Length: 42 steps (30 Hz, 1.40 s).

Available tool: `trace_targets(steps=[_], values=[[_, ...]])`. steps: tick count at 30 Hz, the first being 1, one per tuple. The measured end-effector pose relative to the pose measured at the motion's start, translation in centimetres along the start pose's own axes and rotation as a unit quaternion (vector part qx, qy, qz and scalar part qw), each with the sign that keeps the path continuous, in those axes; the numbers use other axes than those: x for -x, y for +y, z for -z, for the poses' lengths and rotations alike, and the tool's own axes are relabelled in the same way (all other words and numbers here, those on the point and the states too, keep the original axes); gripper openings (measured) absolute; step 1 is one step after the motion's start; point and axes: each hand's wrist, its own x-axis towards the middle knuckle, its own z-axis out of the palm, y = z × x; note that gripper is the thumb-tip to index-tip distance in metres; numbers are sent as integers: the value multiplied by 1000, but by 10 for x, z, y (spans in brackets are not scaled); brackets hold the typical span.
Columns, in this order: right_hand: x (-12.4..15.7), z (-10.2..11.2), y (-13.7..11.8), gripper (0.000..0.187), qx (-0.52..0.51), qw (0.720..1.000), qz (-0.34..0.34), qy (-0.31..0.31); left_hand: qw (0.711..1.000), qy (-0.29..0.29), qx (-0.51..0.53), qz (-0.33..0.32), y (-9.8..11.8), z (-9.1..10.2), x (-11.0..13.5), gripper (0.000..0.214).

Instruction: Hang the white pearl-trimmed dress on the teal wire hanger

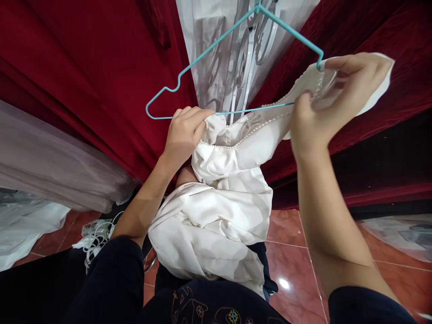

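Note:
A white satin garment (219, 211) with a pearl-beaded neckline hangs down in front of me over my lap. My left hand (185, 131) is closed on the garment's left shoulder edge, just under the bottom wire of a teal wire hanger (175, 85). My right hand (332, 96) is closed on the garment's right shoulder, pinching the fabric around the hanger's right end. The hanger's hook is cut off by the top of the picture.
Dark red velvet drapes (84, 67) fill the background, with a white printed panel (232, 49) between them. A grey-pink tulle fabric (50, 171) and white plastic (23, 225) lie at left. White cords (96, 236) sit on the glossy red tile floor (293, 265).

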Motion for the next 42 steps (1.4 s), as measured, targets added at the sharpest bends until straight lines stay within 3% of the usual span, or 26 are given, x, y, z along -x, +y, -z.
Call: trace_targets(steps=[4, 7, 11, 14, 18, 20, 24, 26, 30, 33, 37, 42], values=[[-30, 9, 25, 8, -86, 993, -85, -19, 1000, -2, -2, -11, -8, -3, -4, 37], [-44, 19, 39, 5, -96, 991, -88, -3, 1000, -15, 7, -21, -10, -6, -5, 39], [-44, 20, 59, 11, -56, 993, -97, 40, 1000, -15, 13, -18, -11, 0, -5, 37], [-37, 19, 67, 20, 11, 988, -148, 44, 1000, -11, 6, -9, -15, 8, -5, 35], [-35, 42, 53, 19, 131, 944, -281, -116, 1000, -12, 3, 5, -20, 14, -4, 35], [-40, 61, 41, 21, 175, 912, -306, -212, 1000, -16, 12, 9, -20, 13, -5, 35], [-46, 91, 16, 33, 162, 853, -249, -430, 999, -11, 30, -3, -16, 2, -7, 36], [-44, 93, 2, 24, 81, 857, -167, -481, 999, -9, 36, -9, -14, -5, -9, 36], [-33, 72, -26, 18, -57, 927, -16, -370, 999, -7, 52, -16, -11, -13, -11, 36], [-19, 45, -35, 16, -84, 941, 39, -327, 998, -13, 64, -12, -11, -14, -11, 35], [5, 18, -30, 15, -103, 935, 16, -339, 997, -3, 75, -21, -16, -12, -5, 35], [21, 9, -27, 17, -103, 950, 0, -294, 983, 93, 82, -138, -19, -4, 24, 28]])
